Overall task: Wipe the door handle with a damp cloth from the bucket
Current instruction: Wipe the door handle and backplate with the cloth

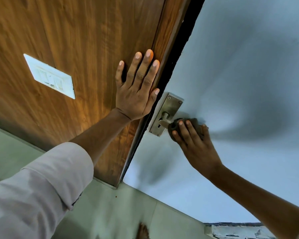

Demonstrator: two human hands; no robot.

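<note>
Right hand [195, 144] apparently presses cloth [188, 125] on handle [164, 122].

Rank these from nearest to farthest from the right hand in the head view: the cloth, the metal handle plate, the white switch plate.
From the right hand:
1. cloth, gripped in it on the handle.
2. metal handle plate, just left of it on the door.
3. white switch plate, far left on the wooden panel.

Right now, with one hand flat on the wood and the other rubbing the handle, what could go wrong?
The left hand rests right beside the dark gap at the door's edge; if the door swings, its thumb could get pinched. The right hand presses the cloth over the lever of the door handle; pushing down might unlatch it. The lock plate looks mostly uncovered, so it may get missed.
</note>
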